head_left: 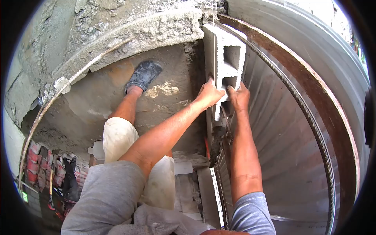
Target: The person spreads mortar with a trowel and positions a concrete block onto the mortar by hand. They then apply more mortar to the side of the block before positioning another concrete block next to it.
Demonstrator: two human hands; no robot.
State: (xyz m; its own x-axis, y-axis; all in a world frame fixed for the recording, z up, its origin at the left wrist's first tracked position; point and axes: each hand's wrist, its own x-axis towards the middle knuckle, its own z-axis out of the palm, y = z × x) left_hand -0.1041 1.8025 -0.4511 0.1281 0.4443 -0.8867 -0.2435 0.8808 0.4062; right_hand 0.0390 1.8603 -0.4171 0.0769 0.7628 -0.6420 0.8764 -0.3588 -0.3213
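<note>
A grey hollow concrete block (231,35) stands at the upper middle of the head view, its open cells facing up toward me. My left hand (210,94) grips its left face near the close end, thumb over the top edge. On the opposite face, my right hand (239,96) is closed on the block's wall, with the thumb at a cell opening. A thin taut string (213,11) runs down past the block's far end. Below my hands a rebar rod (226,117) rises beside the block, and the block's underside is hidden.
A long ribbed rebar (301,98) curves along the right, beside a brown beam (333,105) and corrugated metal sheeting (282,156). Another rod (51,102) bends along the left. A rough concrete ledge (156,29) crosses the top. My shod foot (145,74) rests on the grey floor.
</note>
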